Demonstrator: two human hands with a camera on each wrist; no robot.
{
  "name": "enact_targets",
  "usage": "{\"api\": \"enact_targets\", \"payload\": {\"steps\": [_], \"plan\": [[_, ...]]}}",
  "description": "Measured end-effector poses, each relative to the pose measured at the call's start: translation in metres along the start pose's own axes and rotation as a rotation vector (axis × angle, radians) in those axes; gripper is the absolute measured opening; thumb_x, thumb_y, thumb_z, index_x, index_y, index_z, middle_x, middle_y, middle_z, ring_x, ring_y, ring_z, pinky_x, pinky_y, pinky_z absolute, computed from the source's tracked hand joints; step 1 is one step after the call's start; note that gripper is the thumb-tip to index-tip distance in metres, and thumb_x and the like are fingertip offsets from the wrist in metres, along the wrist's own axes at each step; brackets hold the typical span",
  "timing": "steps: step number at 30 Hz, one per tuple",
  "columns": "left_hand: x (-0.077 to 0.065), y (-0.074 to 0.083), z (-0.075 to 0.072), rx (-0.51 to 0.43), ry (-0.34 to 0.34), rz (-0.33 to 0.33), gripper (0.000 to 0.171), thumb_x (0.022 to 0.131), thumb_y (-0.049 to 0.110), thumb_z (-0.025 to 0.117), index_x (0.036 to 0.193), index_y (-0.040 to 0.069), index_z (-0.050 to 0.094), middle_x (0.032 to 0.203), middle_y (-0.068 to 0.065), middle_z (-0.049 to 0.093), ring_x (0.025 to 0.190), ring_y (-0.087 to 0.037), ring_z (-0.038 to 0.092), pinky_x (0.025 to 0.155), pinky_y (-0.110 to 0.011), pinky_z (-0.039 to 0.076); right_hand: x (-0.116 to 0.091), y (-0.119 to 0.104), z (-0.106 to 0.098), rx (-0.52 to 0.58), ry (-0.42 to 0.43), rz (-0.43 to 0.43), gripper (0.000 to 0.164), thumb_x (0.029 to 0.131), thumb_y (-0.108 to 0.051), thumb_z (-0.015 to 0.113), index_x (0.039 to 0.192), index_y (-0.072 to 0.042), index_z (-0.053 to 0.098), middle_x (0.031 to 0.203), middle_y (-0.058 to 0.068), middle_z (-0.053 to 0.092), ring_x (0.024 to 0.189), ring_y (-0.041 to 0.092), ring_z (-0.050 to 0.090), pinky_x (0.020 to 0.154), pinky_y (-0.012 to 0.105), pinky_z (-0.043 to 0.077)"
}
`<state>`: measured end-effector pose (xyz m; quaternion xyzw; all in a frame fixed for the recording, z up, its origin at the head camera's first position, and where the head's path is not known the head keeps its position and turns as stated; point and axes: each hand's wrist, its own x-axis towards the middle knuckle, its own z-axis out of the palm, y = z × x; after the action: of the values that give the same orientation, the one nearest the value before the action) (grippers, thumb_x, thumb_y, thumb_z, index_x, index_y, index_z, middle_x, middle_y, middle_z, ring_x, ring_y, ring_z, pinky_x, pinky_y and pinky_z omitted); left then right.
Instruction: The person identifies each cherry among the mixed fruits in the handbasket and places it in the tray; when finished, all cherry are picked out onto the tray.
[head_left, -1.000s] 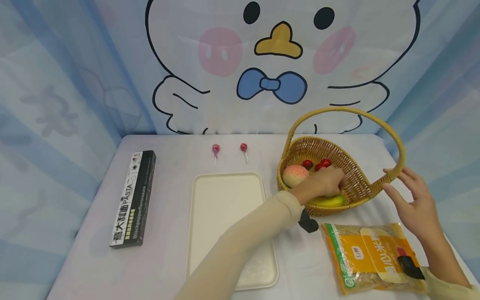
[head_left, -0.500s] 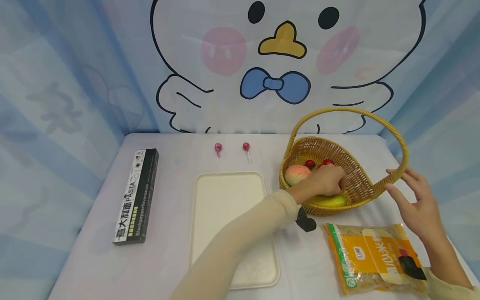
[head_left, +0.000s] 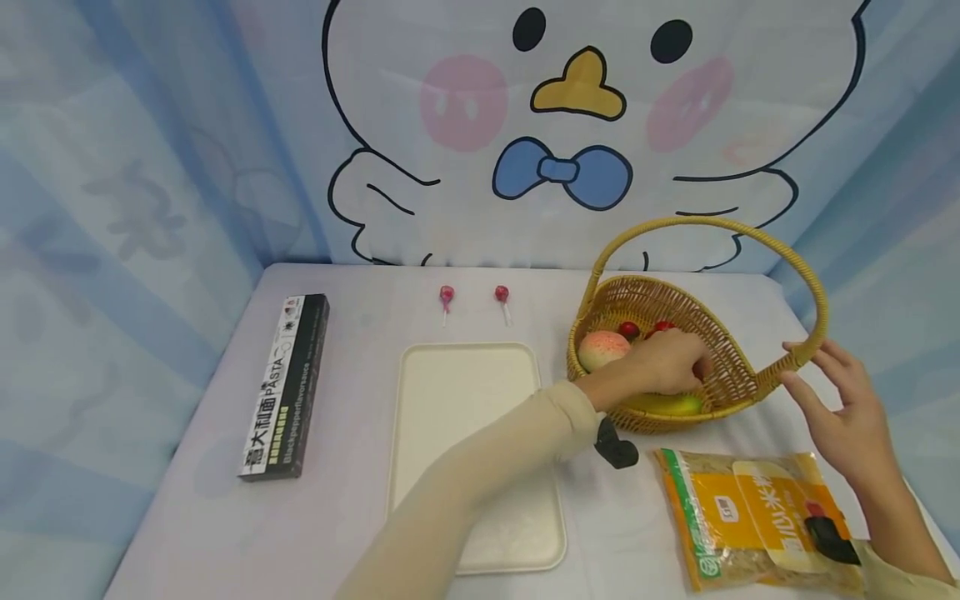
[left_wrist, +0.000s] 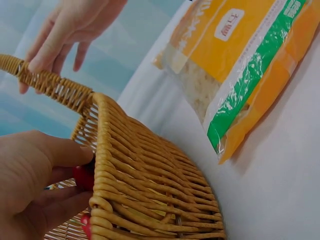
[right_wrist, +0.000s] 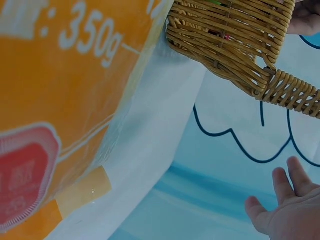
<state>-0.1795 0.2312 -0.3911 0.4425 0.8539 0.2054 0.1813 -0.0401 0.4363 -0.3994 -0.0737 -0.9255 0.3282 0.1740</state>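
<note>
Red fruit (left_wrist: 84, 178) pinched by my left hand (head_left: 667, 363), inside the wicker basket (head_left: 678, 302) at far right.
My right hand (head_left: 847, 417), fingers apart, sits beside the handle (head_left: 822, 310); snagging the rim (head_left: 726, 411) could tip the unbraced basket.

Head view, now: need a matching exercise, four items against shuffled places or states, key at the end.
Column one
1. left hand
2. right hand
3. lollipops
4. plastic bag

Column two
A. on the table, beyond the far edge of the tray
B. orange with a green stripe, nearer the wearer than the basket
C. by one end of the basket handle, outside the basket
D. inside the basket, holding a red fruit (clearer in the left wrist view)

Pairs: 1-D, 2-C, 3-A, 4-B
</note>
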Motion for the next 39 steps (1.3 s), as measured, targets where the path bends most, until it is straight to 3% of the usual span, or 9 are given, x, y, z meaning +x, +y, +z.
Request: {"api": "enact_targets", "payload": {"steps": [11,19,25,26,29,32,34,39], "plan": [[-0.012,0.005,-0.014,-0.006,0.049,0.041,0.024,0.105,0.027,0.068,0.127,0.029,0.077,0.120,0.019,0.074,0.101,0.007,0.062,0.085,-0.006,0.047,0.002,0.001,0.003,0.004,0.018,-0.021,0.051,0.110,-0.019,0.059,0.159,-0.013,0.049,0.179,0.009,0.021,0.165,0.045,0.014,0.122,0.085,0.007],[-0.027,0.015,-0.025,-0.029,0.081,0.068,0.025,0.104,0.029,0.070,0.128,0.029,0.076,0.119,0.020,0.073,0.095,0.005,0.057,0.081,-0.006,0.044,0.001,0.003,0.004,0.000,0.049,-0.054,0.049,0.110,-0.016,0.059,0.157,-0.007,0.050,0.178,0.008,0.024,0.165,0.042,0.015,0.124,0.082,0.007],[-0.042,0.013,-0.029,-0.028,0.126,0.110,0.025,0.104,0.029,0.070,0.128,0.027,0.076,0.123,0.019,0.074,0.096,0.007,0.057,0.083,-0.004,0.043,0.001,0.004,0.005,-0.008,0.049,-0.068,0.048,0.110,-0.016,0.057,0.156,-0.005,0.050,0.178,0.010,0.024,0.166,0.042,0.015,0.126,0.080,0.007],[-0.045,0.013,-0.029,-0.027,0.134,0.120,0.024,0.104,0.028,0.070,0.128,0.027,0.076,0.124,0.019,0.074,0.096,0.007,0.057,0.083,-0.004,0.043,0.000,0.004,0.006,-0.016,0.050,-0.071,0.048,0.111,-0.016,0.057,0.157,-0.004,0.049,0.177,0.010,0.025,0.166,0.040,0.016,0.129,0.076,0.007],[-0.052,0.010,-0.031,-0.018,0.157,0.142,0.023,0.105,0.027,0.070,0.126,0.026,0.076,0.124,0.018,0.074,0.097,0.008,0.058,0.083,-0.003,0.043,-0.001,0.004,0.007,-0.036,0.055,-0.081,0.048,0.111,-0.016,0.056,0.158,-0.006,0.048,0.177,0.001,0.027,0.167,0.024,0.018,0.138,0.042,0.011],[-0.058,0.006,-0.033,-0.016,0.171,0.153,0.022,0.105,0.026,0.069,0.126,0.025,0.076,0.124,0.017,0.074,0.098,0.008,0.058,0.083,-0.002,0.043,-0.002,0.004,0.008,-0.035,0.061,-0.096,0.048,0.111,-0.015,0.055,0.159,-0.009,0.048,0.174,-0.011,0.030,0.163,0.001,0.020,0.126,0.011,0.011],[-0.063,0.003,-0.034,-0.026,0.180,0.153,0.023,0.105,0.025,0.069,0.127,0.024,0.076,0.125,0.016,0.073,0.098,0.006,0.057,0.083,-0.002,0.043,-0.001,0.004,0.009,-0.016,0.062,-0.112,0.048,0.111,-0.013,0.056,0.159,-0.010,0.049,0.171,-0.018,0.032,0.157,-0.010,0.022,0.119,0.003,0.013],[-0.072,-0.007,-0.034,-0.063,0.198,0.143,0.025,0.104,0.022,0.069,0.129,0.022,0.076,0.126,0.013,0.073,0.097,0.004,0.058,0.080,-0.002,0.044,0.001,0.003,0.011,0.016,0.042,-0.160,0.049,0.111,-0.011,0.054,0.160,-0.009,0.047,0.157,-0.033,0.039,0.140,-0.023,0.031,0.108,-0.006,0.022]]}}
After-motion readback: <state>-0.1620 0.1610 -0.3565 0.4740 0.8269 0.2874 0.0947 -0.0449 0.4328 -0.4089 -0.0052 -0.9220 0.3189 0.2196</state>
